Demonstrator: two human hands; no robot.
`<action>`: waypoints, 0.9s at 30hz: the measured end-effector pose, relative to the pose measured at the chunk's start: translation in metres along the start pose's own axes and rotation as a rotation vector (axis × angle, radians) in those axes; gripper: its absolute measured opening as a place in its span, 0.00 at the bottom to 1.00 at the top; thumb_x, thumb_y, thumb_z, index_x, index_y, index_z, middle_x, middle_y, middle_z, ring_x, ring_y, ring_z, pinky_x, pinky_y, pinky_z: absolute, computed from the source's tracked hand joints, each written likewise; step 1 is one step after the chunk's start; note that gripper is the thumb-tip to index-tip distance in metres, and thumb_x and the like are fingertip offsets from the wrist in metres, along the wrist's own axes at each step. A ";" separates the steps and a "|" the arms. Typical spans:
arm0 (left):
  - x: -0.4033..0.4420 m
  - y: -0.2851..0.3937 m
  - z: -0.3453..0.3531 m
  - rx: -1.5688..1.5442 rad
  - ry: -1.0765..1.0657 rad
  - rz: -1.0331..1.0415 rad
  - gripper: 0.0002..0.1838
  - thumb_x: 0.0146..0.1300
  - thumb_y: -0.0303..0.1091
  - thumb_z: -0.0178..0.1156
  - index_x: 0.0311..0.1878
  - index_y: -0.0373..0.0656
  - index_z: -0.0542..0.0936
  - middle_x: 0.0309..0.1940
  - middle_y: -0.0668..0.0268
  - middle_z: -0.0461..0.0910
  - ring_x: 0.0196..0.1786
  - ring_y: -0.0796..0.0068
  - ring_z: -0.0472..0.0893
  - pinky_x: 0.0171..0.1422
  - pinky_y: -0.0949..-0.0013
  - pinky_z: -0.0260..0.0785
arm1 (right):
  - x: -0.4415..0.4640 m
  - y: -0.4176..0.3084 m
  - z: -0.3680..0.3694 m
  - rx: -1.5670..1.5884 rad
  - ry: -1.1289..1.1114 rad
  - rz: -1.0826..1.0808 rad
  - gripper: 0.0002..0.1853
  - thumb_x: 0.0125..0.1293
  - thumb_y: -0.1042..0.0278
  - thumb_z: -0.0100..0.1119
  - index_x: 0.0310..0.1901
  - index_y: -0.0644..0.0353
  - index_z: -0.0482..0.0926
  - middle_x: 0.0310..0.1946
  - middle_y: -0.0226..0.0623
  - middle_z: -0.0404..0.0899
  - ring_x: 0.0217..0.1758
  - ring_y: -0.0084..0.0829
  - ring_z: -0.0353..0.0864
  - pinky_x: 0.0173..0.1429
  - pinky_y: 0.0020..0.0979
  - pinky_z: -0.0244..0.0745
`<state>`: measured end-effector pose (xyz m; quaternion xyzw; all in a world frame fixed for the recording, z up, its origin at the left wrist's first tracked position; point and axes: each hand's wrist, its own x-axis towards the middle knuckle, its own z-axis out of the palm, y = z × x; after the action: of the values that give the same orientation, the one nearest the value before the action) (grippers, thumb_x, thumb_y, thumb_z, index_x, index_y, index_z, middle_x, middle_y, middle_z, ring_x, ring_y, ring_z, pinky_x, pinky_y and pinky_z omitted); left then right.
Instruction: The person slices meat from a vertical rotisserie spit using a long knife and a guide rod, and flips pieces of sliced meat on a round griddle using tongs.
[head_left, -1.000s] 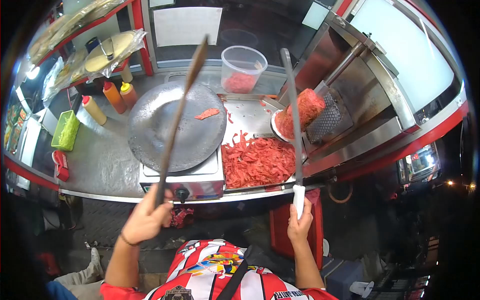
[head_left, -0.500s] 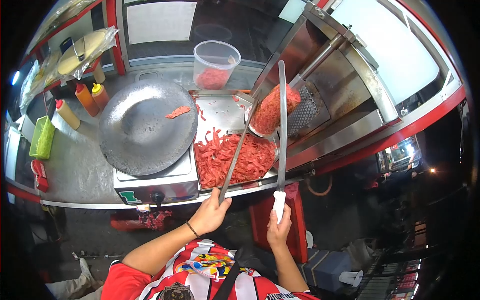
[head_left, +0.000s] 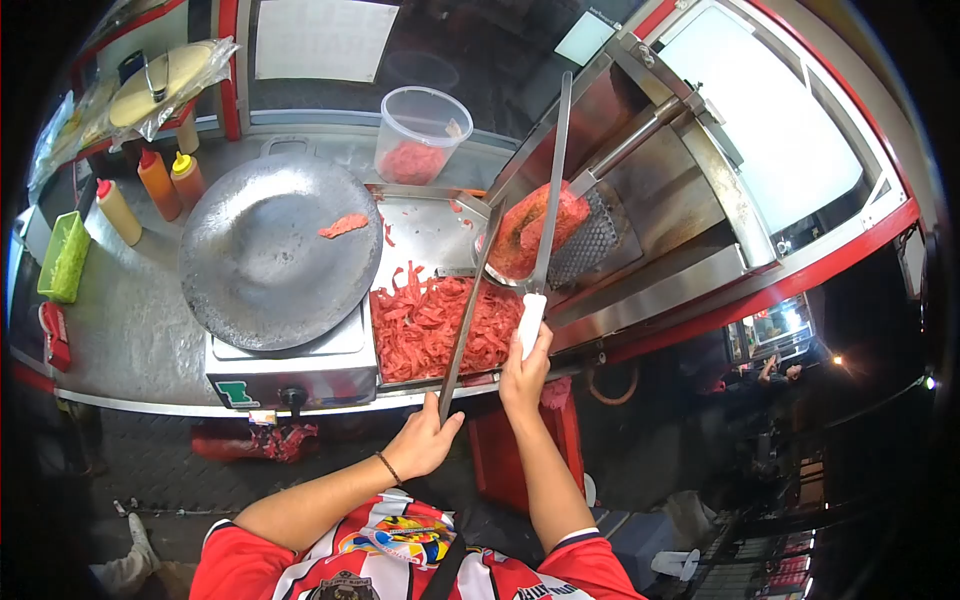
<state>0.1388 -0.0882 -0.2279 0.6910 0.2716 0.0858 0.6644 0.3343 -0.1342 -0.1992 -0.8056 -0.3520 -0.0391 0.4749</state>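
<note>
Fingers of my left hand point(head_left: 424, 440) wrap round the lower end of a long, flat spatula point(head_left: 465, 330), which slants up over the shredded meat point(head_left: 425, 320) to the side of the meat cone point(head_left: 520, 235). My right hand point(head_left: 526, 368) grips the white handle of a long knife point(head_left: 553, 200). Its blade points up and crosses in front of the cone. The cone sits on a tilted skewer beside the metal grill point(head_left: 590, 240). Red strips of meat are heaped in the metal tray point(head_left: 425, 215).
Left of the tray, a round dark griddle point(head_left: 265, 260) holds one meat piece point(head_left: 343, 226). A clear tub point(head_left: 420, 140) with meat stands behind. Sauce bottles point(head_left: 158, 185) and a green container point(head_left: 64, 258) are at the left. A red box point(head_left: 520, 450) stands below the counter.
Both hands have come closer together. The spatula has swung from over the griddle to the meat cone, and the knife has moved up and forward. The view has shifted right.
</note>
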 end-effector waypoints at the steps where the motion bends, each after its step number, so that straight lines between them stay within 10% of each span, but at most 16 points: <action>1: 0.001 0.000 0.001 0.002 -0.002 0.004 0.26 0.76 0.47 0.53 0.50 0.29 0.60 0.32 0.30 0.78 0.45 0.27 0.80 0.48 0.42 0.71 | -0.003 0.006 0.004 0.027 -0.013 0.064 0.17 0.76 0.69 0.54 0.61 0.66 0.67 0.39 0.57 0.81 0.43 0.51 0.84 0.49 0.48 0.75; 6: 0.004 0.006 -0.003 -0.005 -0.008 0.018 0.27 0.75 0.48 0.53 0.49 0.28 0.60 0.31 0.30 0.78 0.44 0.28 0.80 0.46 0.42 0.72 | -0.067 0.038 0.005 0.176 -0.094 0.156 0.17 0.78 0.65 0.52 0.62 0.62 0.66 0.30 0.34 0.76 0.22 0.21 0.74 0.25 0.28 0.68; 14: 0.012 0.002 0.003 0.000 -0.010 0.025 0.27 0.75 0.48 0.54 0.50 0.28 0.60 0.31 0.30 0.78 0.44 0.27 0.80 0.46 0.43 0.72 | -0.027 0.060 0.021 0.096 -0.063 -0.005 0.13 0.79 0.68 0.51 0.60 0.60 0.66 0.28 0.27 0.71 0.21 0.18 0.69 0.23 0.24 0.66; 17: 0.017 -0.007 0.008 0.000 0.027 0.063 0.26 0.75 0.47 0.55 0.52 0.29 0.59 0.34 0.30 0.78 0.45 0.28 0.80 0.47 0.44 0.72 | -0.072 0.044 0.001 0.137 -0.157 0.336 0.18 0.77 0.66 0.54 0.63 0.63 0.67 0.38 0.46 0.79 0.37 0.38 0.80 0.44 0.39 0.75; 27: 0.025 0.002 0.009 -0.026 0.020 0.070 0.26 0.75 0.47 0.55 0.50 0.29 0.60 0.33 0.29 0.77 0.46 0.26 0.79 0.48 0.43 0.71 | -0.078 0.051 -0.007 0.081 -0.188 0.264 0.18 0.78 0.65 0.53 0.62 0.63 0.67 0.38 0.46 0.80 0.36 0.35 0.81 0.42 0.39 0.75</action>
<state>0.1644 -0.0840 -0.2333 0.6903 0.2528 0.1195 0.6673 0.3091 -0.1961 -0.2641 -0.8252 -0.2874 0.1133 0.4730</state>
